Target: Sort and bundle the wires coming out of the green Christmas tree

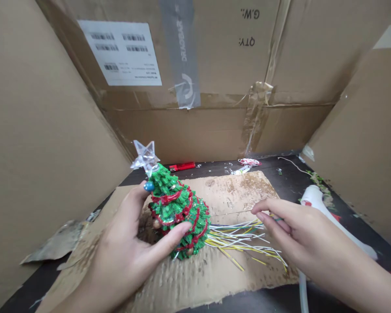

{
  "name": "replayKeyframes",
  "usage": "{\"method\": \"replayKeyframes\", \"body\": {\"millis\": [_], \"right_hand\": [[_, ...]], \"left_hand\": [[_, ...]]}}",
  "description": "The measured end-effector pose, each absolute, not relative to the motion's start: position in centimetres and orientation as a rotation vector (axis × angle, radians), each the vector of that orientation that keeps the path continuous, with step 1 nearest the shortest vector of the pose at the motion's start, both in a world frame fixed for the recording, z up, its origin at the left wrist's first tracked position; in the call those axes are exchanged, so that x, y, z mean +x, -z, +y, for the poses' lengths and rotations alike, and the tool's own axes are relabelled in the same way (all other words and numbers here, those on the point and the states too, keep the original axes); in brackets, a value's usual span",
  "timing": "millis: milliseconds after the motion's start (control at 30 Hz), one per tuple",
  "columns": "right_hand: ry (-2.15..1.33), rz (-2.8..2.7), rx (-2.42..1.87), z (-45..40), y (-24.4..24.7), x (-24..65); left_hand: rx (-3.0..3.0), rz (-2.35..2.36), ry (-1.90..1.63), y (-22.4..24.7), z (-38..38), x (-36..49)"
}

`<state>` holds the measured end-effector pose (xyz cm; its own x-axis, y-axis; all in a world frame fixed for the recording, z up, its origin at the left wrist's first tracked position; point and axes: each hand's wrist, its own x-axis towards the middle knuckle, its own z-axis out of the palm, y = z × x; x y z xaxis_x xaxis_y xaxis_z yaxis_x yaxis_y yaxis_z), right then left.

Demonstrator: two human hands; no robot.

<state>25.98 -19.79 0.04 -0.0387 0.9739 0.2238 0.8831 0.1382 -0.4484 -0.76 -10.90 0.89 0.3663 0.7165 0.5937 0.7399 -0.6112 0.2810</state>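
Observation:
My left hand (pixel 127 234) is closed around a small green Christmas tree figurine (pixel 172 204), thumb across its front and fingers behind. The tree lies tilted, with red garlands, a blue ball and a clear star (pixel 145 155) on top. Its base points right, towards a spread of white and yellow wires (pixel 237 239); whether they come out of the base is hidden. Above the wires, my right hand (pixel 289 221) has thumb and forefinger pinched on a thin strand (pixel 231 213) that stretches back towards the tree. A bit of green wire shows by its fingers.
A worn cardboard sheet (pixel 182 287) lies under the work. Behind it are a red lighter (pixel 182 166) and a small tangle of white and red thread (pixel 249 162). A white glue gun (pixel 329 217) rests at right. Cardboard walls (pixel 215 130) enclose the left, back and right.

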Motion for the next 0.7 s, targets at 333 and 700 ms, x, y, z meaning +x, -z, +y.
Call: {"method": "replayKeyframes", "body": {"millis": [333, 700], "right_hand": [[0.299, -2.311, -1.723, -20.11, 0.76, 26.86], [0.327, -2.249, -1.812, -19.8, 0.56, 26.67]], "left_hand": [[-2.563, -1.429, 1.105, -0.57, -10.93, -0.49], [-2.559, -1.516, 1.102, -0.36, -10.91, -0.83]]}}
